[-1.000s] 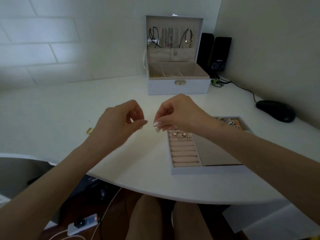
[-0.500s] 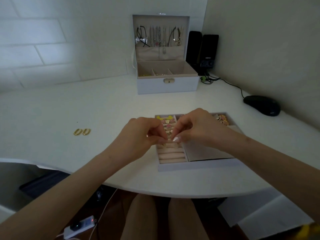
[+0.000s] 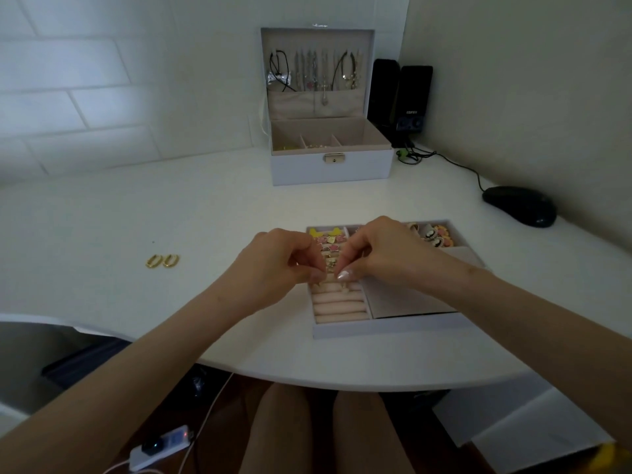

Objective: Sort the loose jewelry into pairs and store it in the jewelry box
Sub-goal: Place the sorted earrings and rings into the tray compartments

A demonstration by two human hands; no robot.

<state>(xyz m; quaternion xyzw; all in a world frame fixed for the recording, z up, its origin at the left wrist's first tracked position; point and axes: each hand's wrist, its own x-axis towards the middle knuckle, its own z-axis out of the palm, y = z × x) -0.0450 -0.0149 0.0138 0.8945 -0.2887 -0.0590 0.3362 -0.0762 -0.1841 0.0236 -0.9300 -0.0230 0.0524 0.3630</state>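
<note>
Gold oval hoop earrings (image 3: pixel 162 261) lie as a touching pair on the white table (image 3: pixel 102 217), well apart to the left of everything else. Next comes the left hand (image 3: pixel 273 265), fingers curled, thumb and forefinger pinched together. It meets the right hand (image 3: pixel 379 254), curled the same way, over the pink padded rolls of a white compartmented jewelry tray (image 3: pixel 393 329). Between the fingertips, small gold earrings (image 3: pixel 343 286) sit pinched at the rolls, just below rows of pink and yellow studs. Behind them at the wall stands the white jewelry box (image 3: pixel 331 171), lid upright with necklaces hanging inside. Further right are black speakers (image 3: pixel 403 97) and a black computer mouse (image 3: pixel 519 206).
</note>
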